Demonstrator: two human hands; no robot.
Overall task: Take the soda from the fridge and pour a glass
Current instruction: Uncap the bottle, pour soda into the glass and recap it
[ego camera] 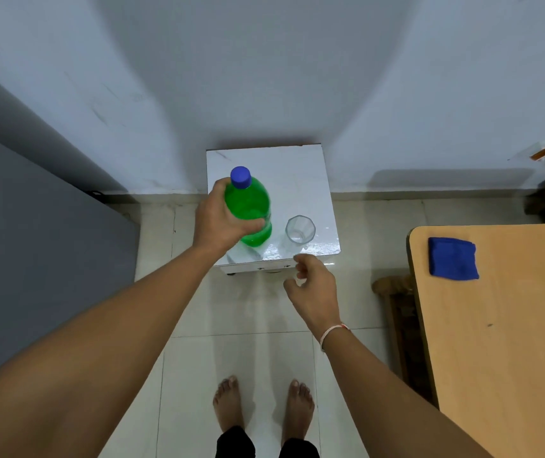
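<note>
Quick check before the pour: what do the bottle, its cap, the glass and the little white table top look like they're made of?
Bottle: looks like translucent green plastic, glossy; light passes through it.
Cap: opaque blue, probably plastic, matte.
Glass: clear, faceted rim, empty; glass or hard clear plastic, cannot tell which.
Table top: white, polished, faintly veined, reflective near the front edge; possibly marble or a laminate.

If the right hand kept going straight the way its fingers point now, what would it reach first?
Probably the glass. The right hand, loosely curled and empty, points up and slightly left toward the front edge of the white stand, where the glass is nearest. Height above the stand is unclear.
</note>
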